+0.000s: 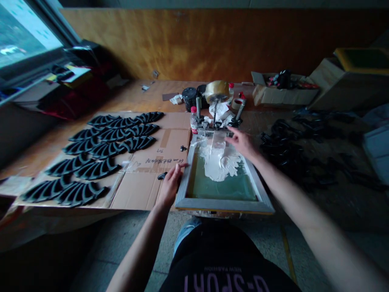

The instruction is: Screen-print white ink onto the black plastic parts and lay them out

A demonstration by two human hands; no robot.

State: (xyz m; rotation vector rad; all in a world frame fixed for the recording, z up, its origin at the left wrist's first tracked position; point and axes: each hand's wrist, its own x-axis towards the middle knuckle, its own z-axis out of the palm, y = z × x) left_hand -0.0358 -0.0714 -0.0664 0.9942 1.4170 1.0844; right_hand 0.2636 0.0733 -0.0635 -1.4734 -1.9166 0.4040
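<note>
A screen-printing frame (223,205) with grey edges and a green mesh lies in front of me, under a clamp stand (215,126). Thick white ink (220,164) covers the upper middle of the mesh. A pale scraper blade (217,140) stands at the ink's far end. Just right of that blade is my right hand (241,144), index finger stretched out and fingers apart, with nothing visibly held. My left hand (172,182) is by the frame's left edge, its index finger reaching to the rim and the other fingers loosely bent. A small black part (162,175) lies beside it on cardboard.
Rows of black ribbed, fan-shaped pieces (97,168) cover the left of the cardboard (138,190). A red-capped bottle (193,121), black tubs (189,97) and a tape roll (237,104) stand behind the frame. Dark parts (282,150) are heaped at right, near an open box (273,95).
</note>
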